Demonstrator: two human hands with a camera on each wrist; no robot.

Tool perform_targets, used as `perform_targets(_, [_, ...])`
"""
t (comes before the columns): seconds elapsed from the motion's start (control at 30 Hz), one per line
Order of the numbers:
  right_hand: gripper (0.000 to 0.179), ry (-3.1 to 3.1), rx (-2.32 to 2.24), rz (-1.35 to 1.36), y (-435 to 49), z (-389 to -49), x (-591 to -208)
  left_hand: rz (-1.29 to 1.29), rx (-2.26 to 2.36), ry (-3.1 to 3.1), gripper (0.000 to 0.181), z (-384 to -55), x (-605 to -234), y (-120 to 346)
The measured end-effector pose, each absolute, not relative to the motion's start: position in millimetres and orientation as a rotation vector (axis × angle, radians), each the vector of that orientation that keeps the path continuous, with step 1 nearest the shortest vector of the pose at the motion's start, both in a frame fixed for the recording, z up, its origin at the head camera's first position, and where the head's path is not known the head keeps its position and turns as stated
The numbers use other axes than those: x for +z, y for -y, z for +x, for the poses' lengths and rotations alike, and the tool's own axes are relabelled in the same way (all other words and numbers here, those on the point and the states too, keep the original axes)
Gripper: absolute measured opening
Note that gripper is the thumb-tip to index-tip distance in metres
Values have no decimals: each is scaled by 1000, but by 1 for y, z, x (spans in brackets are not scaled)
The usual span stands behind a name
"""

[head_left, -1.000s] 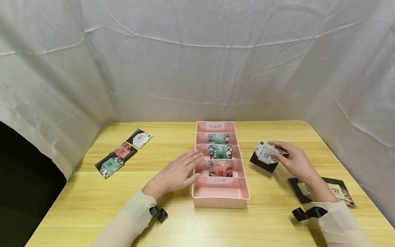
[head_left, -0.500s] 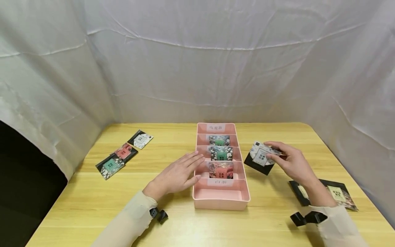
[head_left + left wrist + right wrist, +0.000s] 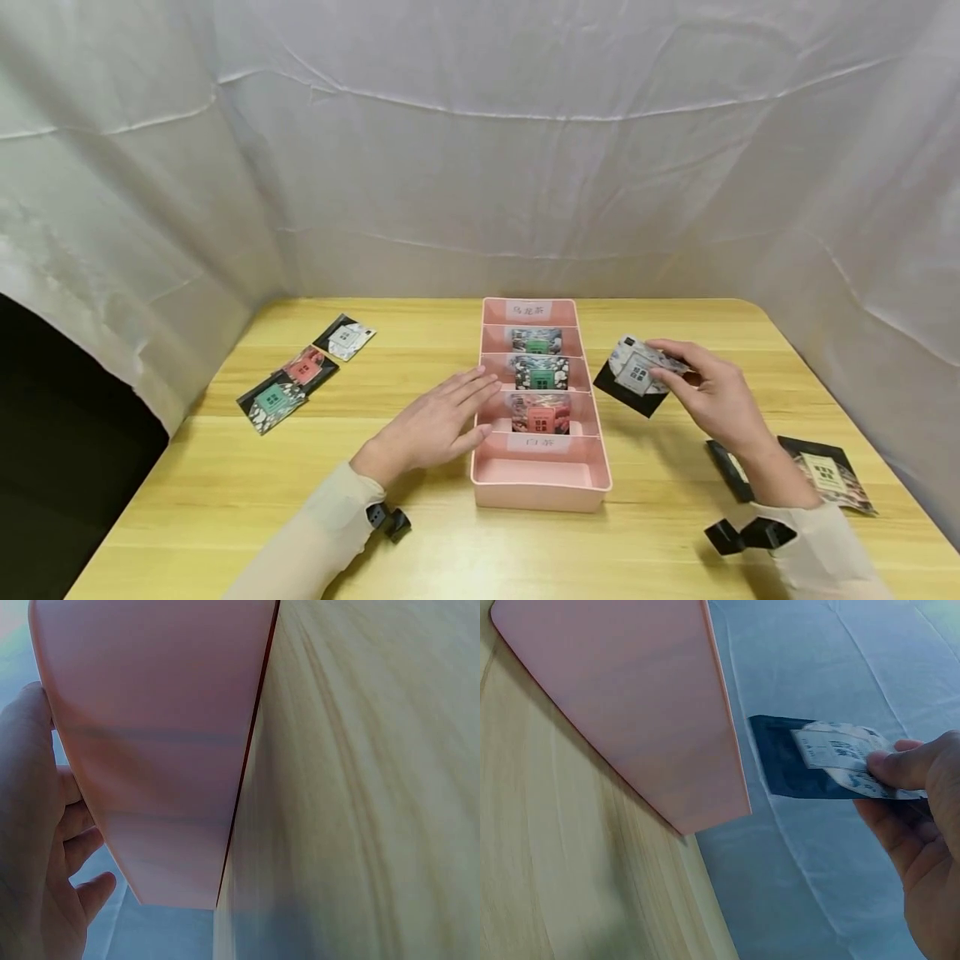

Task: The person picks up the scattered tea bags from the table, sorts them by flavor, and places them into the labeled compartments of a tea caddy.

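Note:
A long pink divided box (image 3: 540, 497) stands in the middle of the table with handwritten paper labels. Red (image 3: 541, 414), black-and-green (image 3: 541, 372) and blue-green (image 3: 536, 340) tea sachets stand in three of its compartments. The front compartment shows a bare floor. My left hand (image 3: 435, 421) rests on the box's left rim, fingers extended over the edge. To the right of the box, my right hand (image 3: 708, 387) pinches a white-and-black tea sachet (image 3: 636, 375) between thumb and fingers, above the table. In the right wrist view this sachet (image 3: 825, 757) is held by one end, beside the box wall.
On the left lie a white sachet (image 3: 345, 337), a red sachet (image 3: 306, 368) and a green sachet (image 3: 273, 402), the last two overlapping. Cream-labelled sachets (image 3: 827, 473) lie under and beside the right forearm. White cloth (image 3: 480, 167) hangs behind the table.
The right hand has brought the white-and-black sachet slightly left, closer to the box, and then held it nearly in place. The left hand stays on the rim.

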State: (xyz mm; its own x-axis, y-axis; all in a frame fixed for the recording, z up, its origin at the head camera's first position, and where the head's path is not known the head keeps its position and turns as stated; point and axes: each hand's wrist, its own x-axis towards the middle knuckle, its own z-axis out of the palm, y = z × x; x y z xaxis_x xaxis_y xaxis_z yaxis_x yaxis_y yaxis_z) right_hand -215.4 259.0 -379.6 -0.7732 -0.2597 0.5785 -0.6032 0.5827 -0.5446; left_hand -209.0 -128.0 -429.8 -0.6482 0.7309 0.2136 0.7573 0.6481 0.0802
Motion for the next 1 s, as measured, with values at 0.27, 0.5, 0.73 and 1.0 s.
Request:
perform_targets(0.27, [52, 2248, 1050, 775, -245, -210, -374, -1223, -243, 2716, 65, -209, -430, 128])
perform_targets(0.5, [52, 2264, 1078, 899, -228, -202, -371, -1223, -222, 2721, 65, -209, -430, 129])
perform_targets(0.73, [47, 2312, 1221, 916, -213, -196, -376, -1223, -219, 2729, 66, -209, -430, 130])
perform_targets(1.0, [43, 2349, 1301, 943, -202, -192, -384, -1211, -226, 2727, 65, -209, -431, 129])
